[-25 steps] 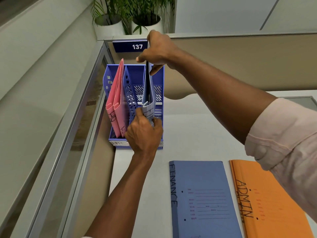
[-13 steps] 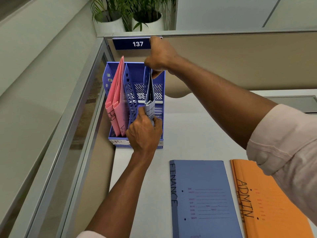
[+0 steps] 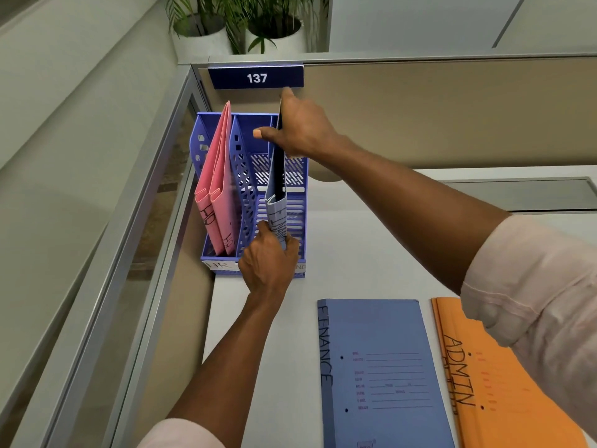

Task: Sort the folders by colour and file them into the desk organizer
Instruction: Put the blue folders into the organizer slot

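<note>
Thin blue card folder (image 3: 277,218) in perforated plastic organizer (image 3: 246,189)

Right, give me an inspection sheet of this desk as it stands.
Surface: pale desk, folders lying on it.
Job's things: blue organizer holds pink HR folders in its left slot; blue folder upright in it, right of them; FINANCE folder and orange ADMIN folders flat on desk.
Clutter: nothing seen.
Hands: left hand grips the upright folder's lower spine; right hand pinches its top edge.
Cables: nothing seen.
Surroundings: partition, 137 sign, potted plants.
</note>
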The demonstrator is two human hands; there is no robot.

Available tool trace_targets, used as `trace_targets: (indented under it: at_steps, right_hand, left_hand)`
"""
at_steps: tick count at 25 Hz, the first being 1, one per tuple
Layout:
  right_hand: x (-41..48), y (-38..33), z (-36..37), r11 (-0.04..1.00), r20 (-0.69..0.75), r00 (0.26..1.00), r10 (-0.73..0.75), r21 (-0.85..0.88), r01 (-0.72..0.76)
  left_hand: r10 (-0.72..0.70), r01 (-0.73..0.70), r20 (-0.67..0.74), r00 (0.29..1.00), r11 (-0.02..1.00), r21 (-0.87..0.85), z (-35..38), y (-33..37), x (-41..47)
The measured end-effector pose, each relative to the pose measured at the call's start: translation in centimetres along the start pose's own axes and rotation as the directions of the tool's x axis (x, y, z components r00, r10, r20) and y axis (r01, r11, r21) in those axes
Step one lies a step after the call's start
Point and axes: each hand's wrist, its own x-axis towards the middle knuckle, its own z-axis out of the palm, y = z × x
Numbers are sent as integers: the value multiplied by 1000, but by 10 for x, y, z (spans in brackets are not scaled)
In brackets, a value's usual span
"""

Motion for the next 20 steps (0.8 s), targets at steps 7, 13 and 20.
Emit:
trace_targets:
  at_steps: [7, 13, 20]
  right_hand:
    - [-152, 55, 17, 759, -216, 930, 298, 645, -93]
    - [-411, 153, 149, 782, 127, 874, 469, 400, -478]
    - [-536, 229, 178, 833, 72, 831, 551, 5, -553]
  left_hand:
    - [-73, 73, 7, 997, 997, -12, 9, -18, -2]
    - [-114, 113, 66, 991, 993, 25, 11, -33, -30]
    - [-175, 136, 332, 927, 981, 139, 46, -64, -141]
